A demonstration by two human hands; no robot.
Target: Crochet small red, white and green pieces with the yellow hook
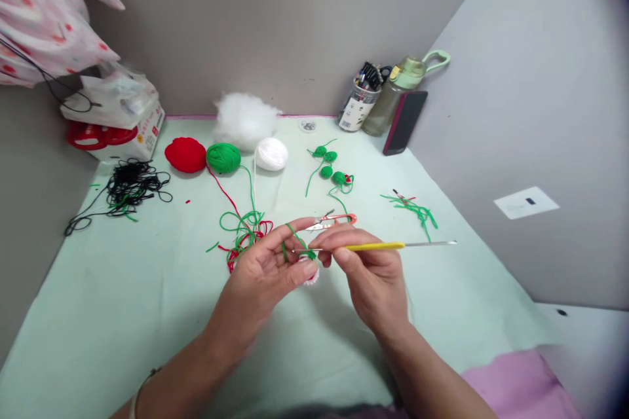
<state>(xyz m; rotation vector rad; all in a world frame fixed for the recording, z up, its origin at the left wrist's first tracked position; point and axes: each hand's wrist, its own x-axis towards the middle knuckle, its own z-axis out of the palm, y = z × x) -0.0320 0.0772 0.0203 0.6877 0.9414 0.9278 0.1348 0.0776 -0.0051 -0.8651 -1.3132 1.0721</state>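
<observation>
My left hand [268, 268] pinches a small crochet piece [311, 275], white-edged with red and green on it, between thumb and fingers. Green yarn [295, 232] runs from the piece over the raised left fingers. A crochet hook [376, 247] with a yellow handle and metal ends is gripped by my right hand [371, 268]. Its left tip meets the green stitches at the top of the piece. Just beyond the fingertips lie orange-handled thread snips [334, 219]. The left thumb covers part of the piece.
Red [185, 155], green [223, 158] and white yarn balls [272, 154] sit before white stuffing [248, 119]. Tangled black cord [132, 183] lies left; small green crocheted balls [326, 172] and green scraps [417, 209] lie right. A pen cup [358, 108], bottle [386, 105] and phone [405, 123] stand behind.
</observation>
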